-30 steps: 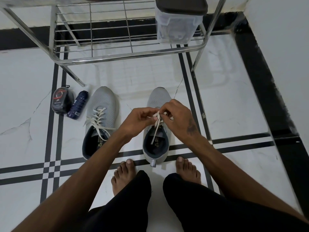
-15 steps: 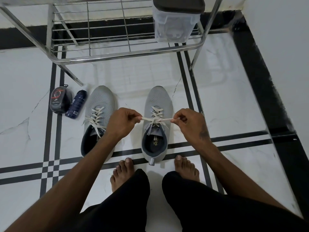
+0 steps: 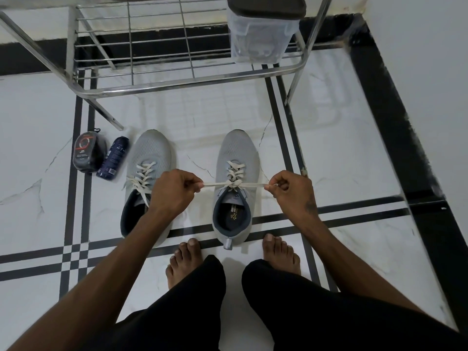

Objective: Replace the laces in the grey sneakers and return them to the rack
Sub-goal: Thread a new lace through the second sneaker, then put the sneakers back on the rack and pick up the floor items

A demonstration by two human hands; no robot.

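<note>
Two hands are tightening a knot on the right grey sneaker (image 3: 236,178).
Left hand (image 3: 174,192) and right hand (image 3: 291,190) are each pinching a lace (image 3: 234,184) end, pulling outward; the sneaker is sitting on the floor (image 3: 354,160) before the rack (image 3: 177,82). Next, likely forming a bow.

Two grey sneakers (image 3: 149,160) (image 3: 238,153); one rack (image 3: 177,79); one spray can (image 3: 112,158); one polish case (image 3: 86,154); one tub (image 3: 260,36)
</note>
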